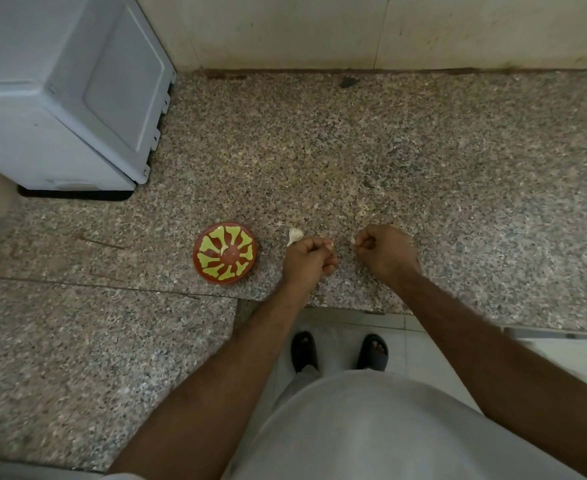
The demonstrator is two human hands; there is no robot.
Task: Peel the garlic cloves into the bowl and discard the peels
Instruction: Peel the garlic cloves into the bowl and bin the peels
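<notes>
A small red bowl (225,251) with a yellow-green pattern stands on the granite counter (319,150); one pale clove lies inside it. Right of the bowl, my left hand (307,258) pinches a small pale garlic clove (329,243) at its fingertips. A white garlic piece with papery skin (294,236) lies on the counter, just behind that hand. My right hand (387,252) is curled and pinches a small white scrap of peel (353,240) between thumb and finger. The two hands are a short way apart.
A white appliance (67,95) stands at the back left on the counter. A tiled wall (354,29) runs along the back. The counter's front edge (337,308) is close to my body, with my feet in dark sandals (304,351) below.
</notes>
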